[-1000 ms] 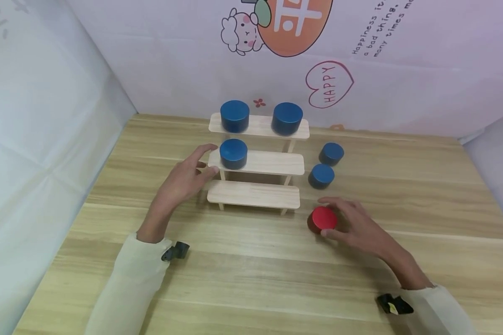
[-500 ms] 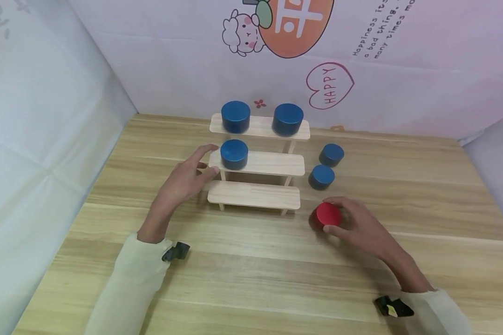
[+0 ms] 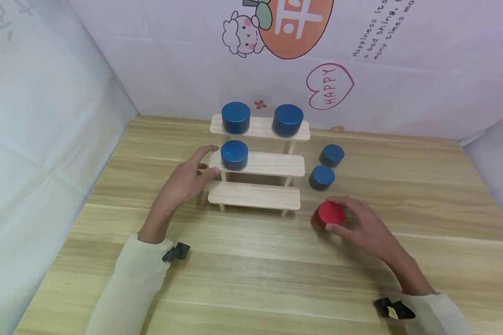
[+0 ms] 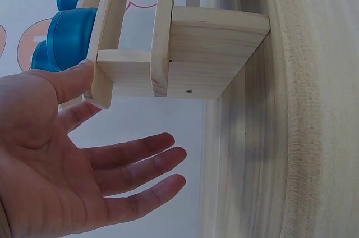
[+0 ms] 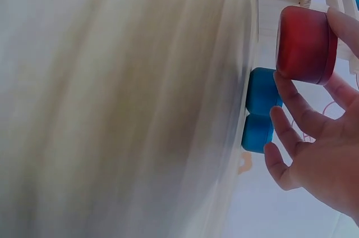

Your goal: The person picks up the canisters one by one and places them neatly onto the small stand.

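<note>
My left hand [image 3: 184, 184] holds the left end of a three-tier wooden display stand [image 3: 272, 163], thumb and index finger on the middle board's edges. In the left wrist view its other three fingers [image 4: 134, 154] are stretched out. Beside that thumb sits a round blue tin [image 3: 234, 156] on the middle tier. My right hand [image 3: 364, 228] grips a round red tin [image 3: 330, 212] between thumb and fingers, right of the bottom tier. In the right wrist view the red tin [image 5: 305, 44] is raised off the tabletop, its lid edge facing the palm.
Two larger blue tins, one left [image 3: 236, 118] and one right [image 3: 288, 121], stand on the top tier. Two smaller blue tins, a rear one [image 3: 332, 155] and a front one [image 3: 322, 177], stand on the table right of the stand. A printed white cloth [image 3: 184, 70] hangs behind.
The red tin has shifted a little right and away from me, and my right fingers have closed round it. My left hand has stayed at the stand.
</note>
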A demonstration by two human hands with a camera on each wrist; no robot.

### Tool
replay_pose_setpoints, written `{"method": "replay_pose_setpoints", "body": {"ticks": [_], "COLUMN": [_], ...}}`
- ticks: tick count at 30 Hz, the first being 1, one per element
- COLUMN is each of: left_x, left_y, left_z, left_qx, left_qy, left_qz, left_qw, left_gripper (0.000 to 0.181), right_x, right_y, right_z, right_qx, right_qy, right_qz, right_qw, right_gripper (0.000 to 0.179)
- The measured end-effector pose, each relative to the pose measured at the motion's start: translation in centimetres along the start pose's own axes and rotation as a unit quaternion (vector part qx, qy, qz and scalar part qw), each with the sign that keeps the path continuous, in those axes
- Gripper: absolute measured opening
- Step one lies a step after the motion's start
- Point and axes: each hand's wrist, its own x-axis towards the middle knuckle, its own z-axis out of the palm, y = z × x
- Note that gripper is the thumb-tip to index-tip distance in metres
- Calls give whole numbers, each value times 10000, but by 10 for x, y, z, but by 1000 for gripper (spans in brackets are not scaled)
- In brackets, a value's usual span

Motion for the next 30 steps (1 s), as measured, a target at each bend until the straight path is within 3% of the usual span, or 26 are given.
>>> {"method": "replay_pose_setpoints", "body": {"ticks": [9,30], "left_x": [1,1], "left_y": [0,1], "left_z": [0,0], "left_qx": [20,-31], "left_qy": [-35,-28], "left_qz": [-58,-39], "left_qw": [10000,10000], "left_gripper": [55,55], "right_x": [2,11], "right_y": [-5,-17], "right_z": [1,-8], "right_qx": [196,330], "right_qy": [322,634], "right_qz": [74,59], "right_qw": [9993,9974], "right_gripper": [55,55]}}
